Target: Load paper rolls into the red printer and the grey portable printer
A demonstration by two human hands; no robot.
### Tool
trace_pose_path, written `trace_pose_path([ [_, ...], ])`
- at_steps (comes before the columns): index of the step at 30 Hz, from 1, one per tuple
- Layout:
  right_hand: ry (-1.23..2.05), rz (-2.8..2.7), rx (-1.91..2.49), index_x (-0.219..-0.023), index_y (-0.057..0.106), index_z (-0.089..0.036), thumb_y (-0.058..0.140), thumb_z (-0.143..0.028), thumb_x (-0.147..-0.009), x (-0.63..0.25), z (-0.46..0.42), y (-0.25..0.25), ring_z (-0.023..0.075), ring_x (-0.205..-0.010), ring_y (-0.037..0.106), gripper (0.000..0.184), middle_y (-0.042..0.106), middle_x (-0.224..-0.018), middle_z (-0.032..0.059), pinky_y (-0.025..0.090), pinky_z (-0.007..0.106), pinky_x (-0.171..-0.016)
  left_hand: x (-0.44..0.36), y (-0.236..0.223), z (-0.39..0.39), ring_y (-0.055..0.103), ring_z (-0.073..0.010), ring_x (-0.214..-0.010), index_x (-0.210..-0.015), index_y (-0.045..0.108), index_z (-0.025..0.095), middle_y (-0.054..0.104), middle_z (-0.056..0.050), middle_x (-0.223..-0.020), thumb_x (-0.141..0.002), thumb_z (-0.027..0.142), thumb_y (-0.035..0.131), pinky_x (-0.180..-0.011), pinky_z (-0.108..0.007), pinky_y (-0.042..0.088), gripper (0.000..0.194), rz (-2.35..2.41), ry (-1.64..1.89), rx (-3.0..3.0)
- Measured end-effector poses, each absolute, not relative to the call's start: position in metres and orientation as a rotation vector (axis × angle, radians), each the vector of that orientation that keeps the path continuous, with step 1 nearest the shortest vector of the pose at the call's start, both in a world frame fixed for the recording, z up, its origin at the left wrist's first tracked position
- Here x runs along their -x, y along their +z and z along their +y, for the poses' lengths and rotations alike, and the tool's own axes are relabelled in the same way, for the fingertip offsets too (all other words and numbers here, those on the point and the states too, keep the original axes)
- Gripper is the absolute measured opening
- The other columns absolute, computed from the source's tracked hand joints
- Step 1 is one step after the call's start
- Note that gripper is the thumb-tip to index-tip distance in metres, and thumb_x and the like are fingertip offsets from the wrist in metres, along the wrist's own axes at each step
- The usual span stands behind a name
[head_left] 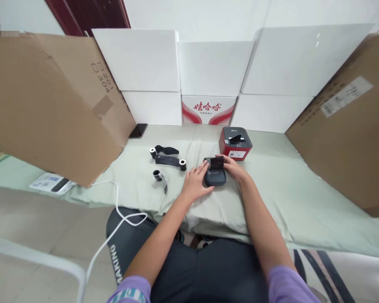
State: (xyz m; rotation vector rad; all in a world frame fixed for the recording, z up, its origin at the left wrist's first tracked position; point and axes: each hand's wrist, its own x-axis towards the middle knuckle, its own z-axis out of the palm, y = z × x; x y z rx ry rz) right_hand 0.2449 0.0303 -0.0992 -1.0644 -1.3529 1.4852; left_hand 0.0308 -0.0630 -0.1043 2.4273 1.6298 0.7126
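Note:
A small dark grey device (215, 178) with rounded corners lies on the cloth in front of me, its lid raised. A dark, shiny black piece (217, 163) stands along its far side; whether this is part of the lid or a strip of film I cannot tell. My left hand (196, 184) holds the device's left side, fingers at the upper corner and thumb near the front. Curled round the far right corner, my right hand (234, 168) grips the raised part. Just behind stands a red and black boxy device (235, 144) with a black strip sticking out of its top.
Two rolls of black ribbon (167, 160) and a smaller black roll (158, 176) with a loose end lie to the left. A phone (138, 131) rests farther back. Cardboard panels (60, 101) flank the table; white boxes (213, 67) line the back. A white cable (117, 198) hangs over the front edge.

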Motion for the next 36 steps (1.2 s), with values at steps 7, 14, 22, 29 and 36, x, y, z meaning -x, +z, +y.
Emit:
trace_pose_path([
  [7,1.506,-1.356,1.084,-0.117,0.074,-0.028,0.079,-0.028,-0.067,-0.247,0.03,-0.099,0.0265,-0.126,0.063,0.05,0.074,-0.124,0.0034,0.042,0.044,-0.117,-0.031,-0.11,-0.062,0.053,-0.0341,-0.124,-0.163,0.026,0.024,0.033,-0.01,-0.169,-0.077,0.05,0.078,-0.105,-0.048,0.042,0.104,1.623,0.725,-2.443],
  [14,1.504,-1.38,1.1,-0.118,0.073,-0.026,0.077,-0.028,-0.065,-0.247,0.028,-0.093,0.0278,-0.127,0.062,0.054,0.074,-0.12,0.0049,0.04,0.046,-0.118,-0.032,-0.109,-0.062,0.048,-0.0368,-0.135,-0.166,0.015,0.021,0.028,-0.015,-0.17,-0.078,0.05,0.078,-0.11,-0.05,0.039,0.113,1.627,0.728,-2.363],
  [22,1.492,-1.384,1.116,-0.117,0.074,-0.026,0.079,-0.031,-0.064,-0.247,0.028,-0.092,0.0287,-0.128,0.06,0.053,0.073,-0.123,0.0057,0.038,0.047,-0.119,-0.032,-0.105,-0.063,0.048,-0.0347,-0.133,-0.16,0.035,0.026,0.029,-0.01,-0.171,-0.085,0.051,0.074,-0.11,-0.051,0.04,0.089,1.57,0.77,-2.355],
  [29,1.446,-1.45,1.145,-0.121,0.072,-0.027,0.081,-0.036,-0.07,-0.245,0.025,-0.088,0.0281,-0.13,0.057,0.053,0.069,-0.132,0.0053,0.038,0.046,-0.118,-0.034,-0.1,-0.063,0.057,-0.0244,-0.123,-0.118,0.076,0.034,0.066,-0.002,-0.139,-0.099,0.033,0.061,-0.102,-0.043,0.041,0.024,1.455,0.946,-2.439],
  [36,1.553,-1.523,1.098,-0.134,0.066,-0.029,0.074,-0.016,-0.064,-0.256,0.022,-0.081,0.0283,-0.138,0.053,0.072,0.066,-0.138,0.004,0.041,0.045,-0.117,-0.035,-0.1,-0.064,0.062,-0.0222,-0.112,-0.116,0.076,0.031,0.071,-0.004,-0.124,-0.101,0.032,0.057,-0.094,-0.041,0.041,0.025,1.452,0.941,-2.502],
])
